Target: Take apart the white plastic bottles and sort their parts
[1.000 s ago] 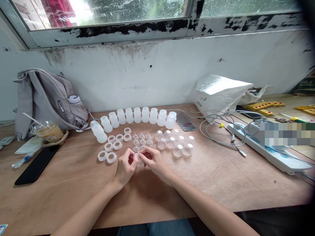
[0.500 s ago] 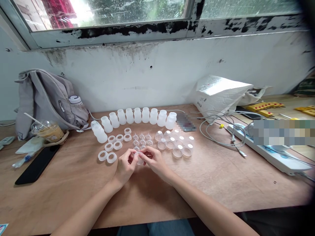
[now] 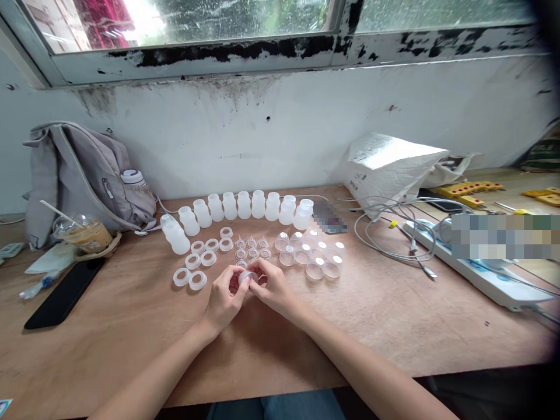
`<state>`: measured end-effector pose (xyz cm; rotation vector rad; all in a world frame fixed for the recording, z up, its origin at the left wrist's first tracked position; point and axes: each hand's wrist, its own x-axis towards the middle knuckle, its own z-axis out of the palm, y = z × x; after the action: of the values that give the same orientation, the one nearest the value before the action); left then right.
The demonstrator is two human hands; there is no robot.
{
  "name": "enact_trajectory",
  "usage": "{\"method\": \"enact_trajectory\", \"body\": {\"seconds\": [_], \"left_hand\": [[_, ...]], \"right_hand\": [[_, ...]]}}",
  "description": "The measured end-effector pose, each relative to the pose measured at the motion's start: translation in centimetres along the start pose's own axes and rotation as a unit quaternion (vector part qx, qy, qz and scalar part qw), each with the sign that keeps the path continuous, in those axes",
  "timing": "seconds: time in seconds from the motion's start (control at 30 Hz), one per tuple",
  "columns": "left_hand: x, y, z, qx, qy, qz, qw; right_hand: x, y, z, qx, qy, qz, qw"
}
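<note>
Between the fingertips of my left hand (image 3: 226, 294) and my right hand (image 3: 271, 284) is a translucent bottle collar ring (image 3: 248, 276), tilted and partly covered by the fingers. Both hands are closed on it, thumbs toward me. Just beyond them sit clear bottle nipples (image 3: 252, 253) in short rows, the nearest partly hidden by my hands. Loose collar rings (image 3: 198, 280) lie to the left. To the right stand several clear dome caps (image 3: 314, 270). An arc of frosted baby bottles (image 3: 244, 205) runs behind; the leftmost bottle (image 3: 175, 235) has a top fitted.
At left are a black phone (image 3: 65, 294), an iced drink cup (image 3: 90, 233) and a grey backpack (image 3: 83, 175). At right are a white foil bag (image 3: 389, 166), tangled cables (image 3: 371, 239) and a white power strip (image 3: 494, 280). A wall (image 3: 245, 134) borders the table's far side.
The collar ring in my fingers has been tipped so that more of its side shows toward me. Both hands stay nearly in place, and the parts on the table have not moved.
</note>
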<state>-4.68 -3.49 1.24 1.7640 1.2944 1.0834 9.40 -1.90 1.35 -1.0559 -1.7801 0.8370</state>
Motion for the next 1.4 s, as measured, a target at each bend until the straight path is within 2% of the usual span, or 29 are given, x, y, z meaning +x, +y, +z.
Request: {"method": "enact_trajectory", "body": {"seconds": [0.2, 0.43, 0.67, 0.97, 1.4], "left_hand": [[0.1, 0.4, 0.0, -0.009, -0.025, 0.034, 0.999], [-0.1, 0.3, -0.1, 0.018, -0.035, 0.03, 0.999], [-0.2, -0.2, 0.0, 0.026, -0.036, 0.059, 0.997], [-0.2, -0.3, -0.2, 0.085, -0.021, 0.112, 0.99], [-0.3, -0.6, -0.3, 0.134, -0.018, 0.15, 0.979]], "right_hand": [[0.1, 0.7, 0.0, -0.009, 0.027, 0.003, 1.0], [0.3, 0.6, -0.1, -0.026, 0.035, 0.006, 0.999], [0.3, 0.6, -0.1, -0.035, 0.04, 0.005, 0.999], [0.3, 1.0, 0.2, -0.017, 0.039, 0.018, 0.999], [0.3, 1.0, 0.1, -0.006, 0.036, 0.046, 0.998]]}}
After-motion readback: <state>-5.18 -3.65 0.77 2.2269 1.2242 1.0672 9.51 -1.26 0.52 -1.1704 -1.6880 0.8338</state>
